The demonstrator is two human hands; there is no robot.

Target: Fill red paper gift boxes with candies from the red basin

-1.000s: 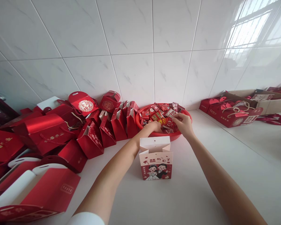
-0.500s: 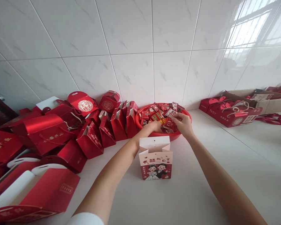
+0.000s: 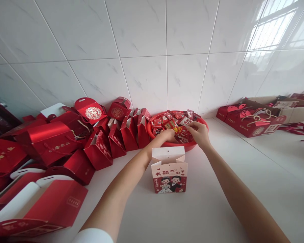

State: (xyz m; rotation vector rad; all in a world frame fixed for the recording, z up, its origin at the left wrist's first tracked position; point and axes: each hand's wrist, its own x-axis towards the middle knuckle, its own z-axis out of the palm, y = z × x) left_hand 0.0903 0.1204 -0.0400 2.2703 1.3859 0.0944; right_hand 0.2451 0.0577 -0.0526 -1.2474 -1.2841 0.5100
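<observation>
A red plastic basin (image 3: 152, 134) full of wrapped candies (image 3: 168, 118) stands against the wall. My right hand (image 3: 199, 134) is over its right side, thumb and fingers pinched on a white-and-red candy packet (image 3: 185, 121). Inside the near part of the basin, my left hand (image 3: 169, 135) has its fingers curled down among the candies; its fingertips are hidden, so what it holds cannot be made out. Between my forearms an open paper gift box (image 3: 169, 184) stands upright, printed with a cartoon wedding couple. Its top flaps are spread.
Several red gift boxes (image 3: 98, 152) crowd the left side, some open, one large box (image 3: 55, 202) at the near left. Far right are red boxes with rope handles (image 3: 253, 123), a cardboard carton (image 3: 299, 113) and red ribbons (image 3: 297, 130). White tiles (image 3: 144, 81) back the counter.
Both hands stay at the basin almost unmoved, the right still pinching the candy packet. The view has shifted very slightly.
</observation>
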